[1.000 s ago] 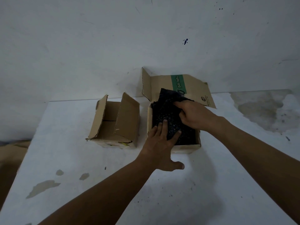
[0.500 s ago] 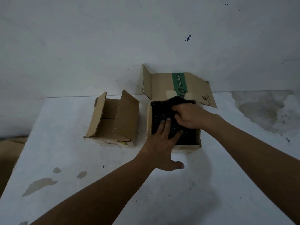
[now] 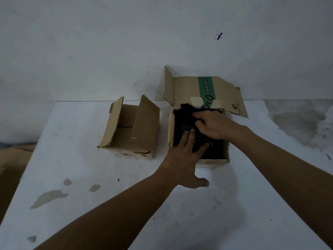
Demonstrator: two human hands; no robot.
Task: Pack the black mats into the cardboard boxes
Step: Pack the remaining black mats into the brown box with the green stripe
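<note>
Black mat [image 3: 180, 122] sunk lower in box [image 3: 213, 161] | left fingers [image 3: 186, 140] flat on it | right fingers [image 3: 199, 115] grasping it

black mats [image 3: 182, 123], brown cardboard boxes [image 3: 212, 160], green-striped flap [image 3: 206, 89], white table [image 3: 90, 141]

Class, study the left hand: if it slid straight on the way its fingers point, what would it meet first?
Most likely the right hand, gripping the mat in the box just past the left hand's fingertips; depth is unclear, so it might slide under.
</note>
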